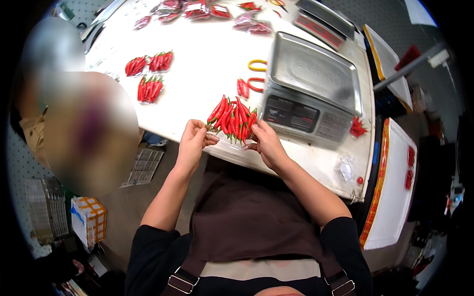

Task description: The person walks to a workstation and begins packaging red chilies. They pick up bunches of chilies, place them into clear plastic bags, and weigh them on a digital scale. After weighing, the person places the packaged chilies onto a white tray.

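Red chilli peppers (235,119) with green stems lie in a clear plastic package held between my two hands, over the table's front edge. My left hand (196,138) pinches its left side, and my right hand (267,143) grips the right side. Just beyond it, a small clear pack of red chillies (243,88) rests beside scissors (256,84) with a yellow and a red handle; their blades are hidden by the scale. A digital weighing scale (307,85) with a bare steel pan stands to the right of my hands.
Several chilli packs (149,88) lie on the white table (200,48) at left, more bagged ones (196,9) at the far edge. A second scale (322,26) stands behind. Crumpled clear plastic (346,168) lies near the right corner. Beyond it is a white foam box (392,185). Another person, blurred, is at left.
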Action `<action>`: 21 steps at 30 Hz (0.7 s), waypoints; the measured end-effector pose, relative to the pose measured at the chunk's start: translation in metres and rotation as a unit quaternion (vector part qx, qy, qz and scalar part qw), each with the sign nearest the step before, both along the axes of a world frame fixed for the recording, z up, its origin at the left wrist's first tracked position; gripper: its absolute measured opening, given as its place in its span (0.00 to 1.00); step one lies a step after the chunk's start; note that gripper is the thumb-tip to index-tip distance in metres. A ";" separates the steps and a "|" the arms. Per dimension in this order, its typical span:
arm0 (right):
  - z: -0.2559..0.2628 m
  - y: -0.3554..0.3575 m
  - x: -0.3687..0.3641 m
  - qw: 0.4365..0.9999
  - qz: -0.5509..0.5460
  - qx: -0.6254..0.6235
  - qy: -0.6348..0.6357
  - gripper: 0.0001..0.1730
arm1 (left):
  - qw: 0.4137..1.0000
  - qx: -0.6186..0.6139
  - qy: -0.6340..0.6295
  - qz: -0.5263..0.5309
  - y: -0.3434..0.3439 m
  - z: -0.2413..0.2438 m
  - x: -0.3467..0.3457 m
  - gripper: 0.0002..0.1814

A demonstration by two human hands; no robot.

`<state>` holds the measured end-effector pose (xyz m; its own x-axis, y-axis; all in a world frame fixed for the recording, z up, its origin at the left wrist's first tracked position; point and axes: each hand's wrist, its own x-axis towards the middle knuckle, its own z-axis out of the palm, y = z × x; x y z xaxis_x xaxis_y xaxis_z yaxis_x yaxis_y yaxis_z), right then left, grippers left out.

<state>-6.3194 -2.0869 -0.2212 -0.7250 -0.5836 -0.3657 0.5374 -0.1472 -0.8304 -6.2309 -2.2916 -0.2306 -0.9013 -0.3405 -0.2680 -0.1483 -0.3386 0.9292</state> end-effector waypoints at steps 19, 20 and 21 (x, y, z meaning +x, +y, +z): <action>0.060 0.444 0.063 0.870 -0.483 -0.021 0.098 0.16 | 0.866 -0.284 0.125 -0.393 0.252 -0.032 -0.045 0.07; 0.061 0.474 0.068 0.853 -0.513 -0.006 0.096 0.15 | 0.850 -0.321 0.123 -0.400 0.257 -0.037 -0.047 0.07; 0.060 0.506 0.073 0.836 -0.540 0.010 0.096 0.15 | 0.833 -0.358 0.123 -0.403 0.262 -0.039 -0.049 0.07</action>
